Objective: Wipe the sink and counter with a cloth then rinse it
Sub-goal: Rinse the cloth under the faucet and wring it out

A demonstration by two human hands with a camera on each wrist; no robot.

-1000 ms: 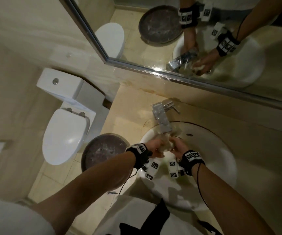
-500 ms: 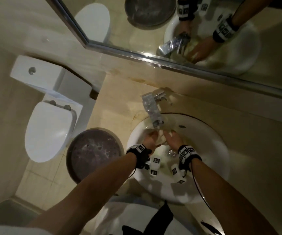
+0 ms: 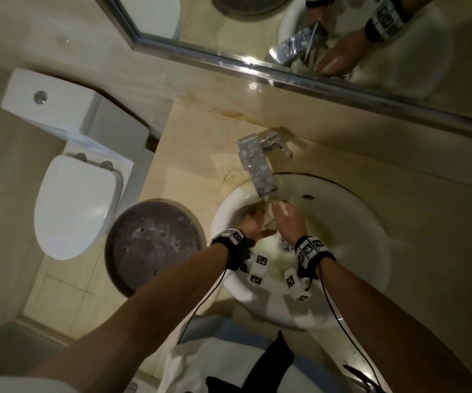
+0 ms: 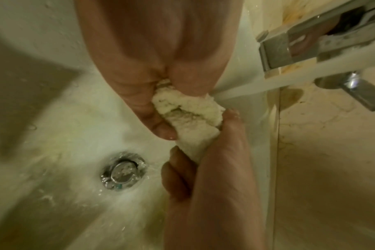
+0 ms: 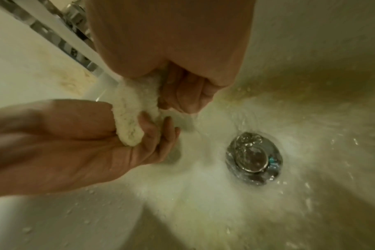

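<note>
Bare forearms; black wristbands (image 3: 233, 241), white marker cubes (image 3: 259, 267), thin black cables (image 3: 200, 304).

Two hands (image 3: 271, 225), one cloth (image 4: 188, 108), one sink (image 3: 356, 211), seemingly one faucet (image 3: 256, 168).

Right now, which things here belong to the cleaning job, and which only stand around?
Part of the job:
- cloth, gripped by the left hand and the right hand
- tap, with water running
- sink
- counter

Just standing around:
- toilet
- round dark bin on the floor
- mirror
</note>
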